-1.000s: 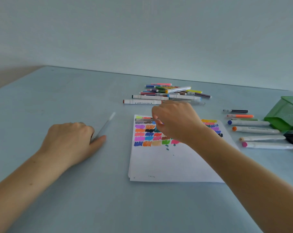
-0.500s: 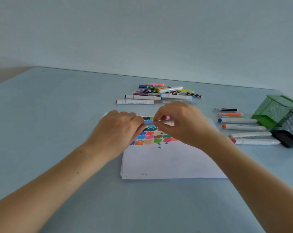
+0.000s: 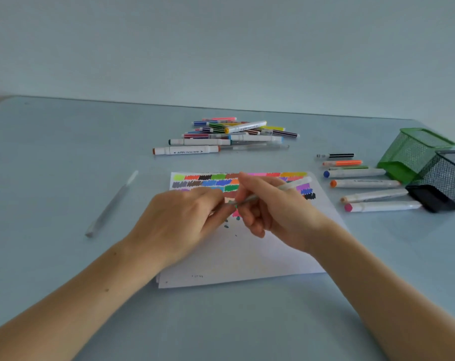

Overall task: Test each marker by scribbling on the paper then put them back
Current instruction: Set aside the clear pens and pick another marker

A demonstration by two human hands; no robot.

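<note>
A white paper (image 3: 247, 259) lies in the middle of the table, its far half filled with rows of coloured scribbles. Above it my right hand (image 3: 273, 217) grips a slim translucent pen (image 3: 295, 185) that slants up to the right. My left hand (image 3: 179, 225) meets it from the left and pinches the pen's lower end; that end is hidden between the fingers. A pile of markers (image 3: 229, 134) lies beyond the paper. A row of markers (image 3: 362, 183) lies to its right.
A translucent pen-like tube (image 3: 109, 207) lies alone on the table left of the paper. At the right a green mesh holder (image 3: 414, 152) and a black mesh holder (image 3: 445, 181) lie on their sides next to the row of markers.
My left hand left the translucent tube on the left and came over to my right hand. Both hands moved nearer over the paper and now hold the slim pen slanted.
</note>
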